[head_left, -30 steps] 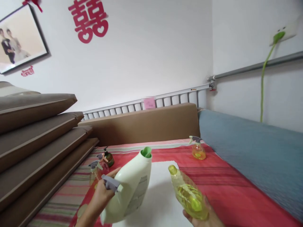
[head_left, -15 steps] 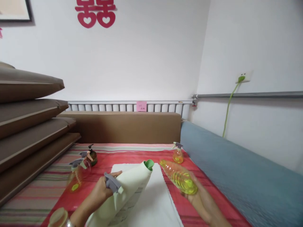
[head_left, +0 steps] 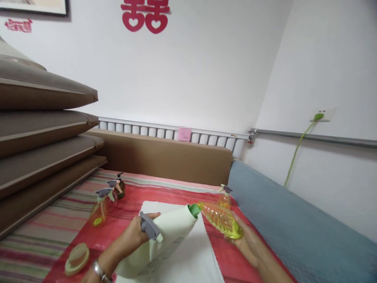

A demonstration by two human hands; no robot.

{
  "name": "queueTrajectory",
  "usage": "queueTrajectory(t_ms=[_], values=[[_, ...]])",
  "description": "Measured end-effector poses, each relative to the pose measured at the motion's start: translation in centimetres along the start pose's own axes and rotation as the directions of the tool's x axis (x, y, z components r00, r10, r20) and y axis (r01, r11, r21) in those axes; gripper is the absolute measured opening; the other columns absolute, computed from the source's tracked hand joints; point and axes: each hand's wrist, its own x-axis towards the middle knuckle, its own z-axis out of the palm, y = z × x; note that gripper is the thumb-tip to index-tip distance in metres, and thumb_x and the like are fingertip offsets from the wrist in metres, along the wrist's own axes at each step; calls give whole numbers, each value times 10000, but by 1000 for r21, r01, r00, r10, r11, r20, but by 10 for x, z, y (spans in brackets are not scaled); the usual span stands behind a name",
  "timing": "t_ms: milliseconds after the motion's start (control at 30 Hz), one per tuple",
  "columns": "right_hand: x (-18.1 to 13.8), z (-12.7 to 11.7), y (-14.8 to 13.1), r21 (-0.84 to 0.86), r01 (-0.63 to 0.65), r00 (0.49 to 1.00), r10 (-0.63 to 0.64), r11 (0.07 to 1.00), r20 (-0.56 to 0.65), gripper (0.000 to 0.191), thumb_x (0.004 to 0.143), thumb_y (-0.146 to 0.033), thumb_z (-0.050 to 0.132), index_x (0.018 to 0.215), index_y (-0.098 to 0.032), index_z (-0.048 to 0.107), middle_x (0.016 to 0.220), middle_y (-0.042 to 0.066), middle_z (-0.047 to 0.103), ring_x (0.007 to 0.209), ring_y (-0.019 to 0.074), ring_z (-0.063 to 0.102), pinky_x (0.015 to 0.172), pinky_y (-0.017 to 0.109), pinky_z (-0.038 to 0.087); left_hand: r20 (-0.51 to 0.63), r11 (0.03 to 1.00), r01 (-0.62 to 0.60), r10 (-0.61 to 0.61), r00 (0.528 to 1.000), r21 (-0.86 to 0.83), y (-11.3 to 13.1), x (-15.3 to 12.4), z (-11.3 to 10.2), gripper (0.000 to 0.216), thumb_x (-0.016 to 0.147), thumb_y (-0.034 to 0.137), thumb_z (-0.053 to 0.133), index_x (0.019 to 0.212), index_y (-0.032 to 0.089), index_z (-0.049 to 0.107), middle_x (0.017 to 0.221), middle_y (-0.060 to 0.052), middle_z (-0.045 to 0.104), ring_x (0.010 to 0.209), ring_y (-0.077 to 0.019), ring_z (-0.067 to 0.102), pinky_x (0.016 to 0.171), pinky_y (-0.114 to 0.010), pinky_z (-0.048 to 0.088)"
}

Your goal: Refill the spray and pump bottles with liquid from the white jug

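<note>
My left hand [head_left: 134, 236] is closed around a large pale green bottle [head_left: 173, 228], which leans to the right with its green spout [head_left: 194, 210] up. A grey spray trigger head [head_left: 150, 228] is held in that hand too, against the bottle's side. My right hand [head_left: 246, 240] grips a clear spray bottle body [head_left: 219, 217] with yellowish liquid in its base. That bottle lies tilted, its narrow neck up to the left at the green spout; whether they touch I cannot tell. A pale green cap [head_left: 77, 257] rests on the red cloth near my left wrist.
Several spray bottles stand at the left, including an amber-tinted one [head_left: 100, 208] and a dark green one [head_left: 120, 186]. Another spray bottle [head_left: 225, 198] is behind my right hand. A white cloth [head_left: 203, 255] lies underneath. Stacked brown cushions [head_left: 44, 122] rise at the left; a blue-covered side [head_left: 279, 212] borders the right.
The clear bottle's neck has come up to the spout of the large bottle, closing the gap between them. The view has tilted and shifted, bringing the cap fully into sight.
</note>
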Motion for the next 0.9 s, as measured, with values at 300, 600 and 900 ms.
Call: queueTrajectory(t_ms=[300,600,900], values=[[-2,13,-38,-309,79,997,-68,948,46,339,699,-386,753,974,-222,644,967,51,714,828,223,668,558,272,529,13,996,-78,78,997,-48,-9,6,-3,526,576,95,648,1096,159,685,994,-85,734,854,-267,671,775,-326,525],[8,23,-54,-452,84,996,-79,888,30,438,644,-426,784,1006,-238,624,1074,65,674,857,237,650,519,276,525,35,998,-64,65,997,-29,-5,5,-2,499,596,108,624,1088,157,684,1064,-87,712,919,-269,660,813,-331,510],[10,35,-67,-617,136,988,-155,775,24,506,619,-464,786,1027,-222,609,1018,88,652,860,243,611,505,285,534,79,987,-160,160,984,-3,-2,3,-3,479,628,82,594,1091,164,687,921,-64,740,831,-257,672,724,-303,520]])
